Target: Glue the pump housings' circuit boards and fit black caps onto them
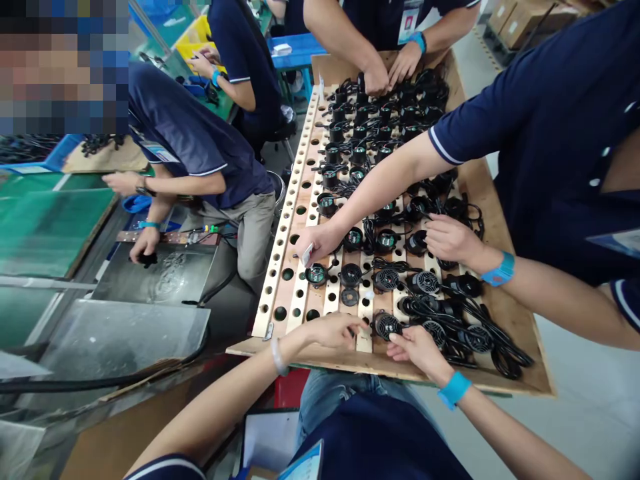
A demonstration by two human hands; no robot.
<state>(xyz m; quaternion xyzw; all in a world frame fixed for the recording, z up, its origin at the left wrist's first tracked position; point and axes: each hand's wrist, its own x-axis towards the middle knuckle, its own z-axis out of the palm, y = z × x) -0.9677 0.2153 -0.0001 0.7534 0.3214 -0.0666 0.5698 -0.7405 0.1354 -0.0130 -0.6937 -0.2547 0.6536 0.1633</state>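
Observation:
My right hand [417, 348] grips the near edge of a round black unit with a slotted cover [387, 325], thumb and fingers closed at its rim. The unit sits on the pale wooden strips of a drilled rack [365, 341]. Left of it, my left hand [337, 331] hovers low over the strips, index finger stretched towards the unit, with nothing visible in it. Just beyond my left hand lie a black ring-like disc [349, 297] and a small white piece [369, 294]. Another slotted unit [387, 280] stands farther up the rack.
Rows of black housings with green circuit boards [387, 241] and coiled black cables [505, 333] crowd the rack. A co-worker's arms [390, 175] reach across from the right; another person's hands [390, 75] work at the far end. At left, someone works beside a metal plate [115, 283].

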